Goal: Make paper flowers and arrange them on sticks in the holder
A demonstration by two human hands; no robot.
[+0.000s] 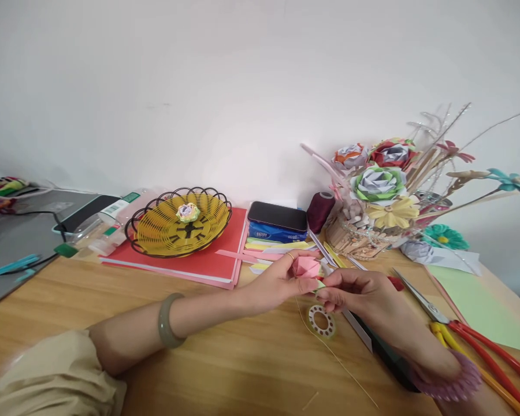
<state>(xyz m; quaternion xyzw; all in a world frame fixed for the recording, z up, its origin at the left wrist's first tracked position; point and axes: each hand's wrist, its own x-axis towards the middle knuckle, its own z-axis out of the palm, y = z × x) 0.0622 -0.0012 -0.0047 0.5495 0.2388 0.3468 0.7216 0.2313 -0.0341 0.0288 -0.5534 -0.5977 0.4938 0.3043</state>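
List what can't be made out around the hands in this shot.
- Pink folded paper, head view: underside hidden by left hand and right hand.
- Scissors: handles cut off by the frame edge.
- Blue packet under the phone: print too small.

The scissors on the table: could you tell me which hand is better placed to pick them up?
Probably the right hand: the scissors lie just beside it, while the left hand holds the pink paper piece farther away.

basket [164,231] left, scissors [433,312] right
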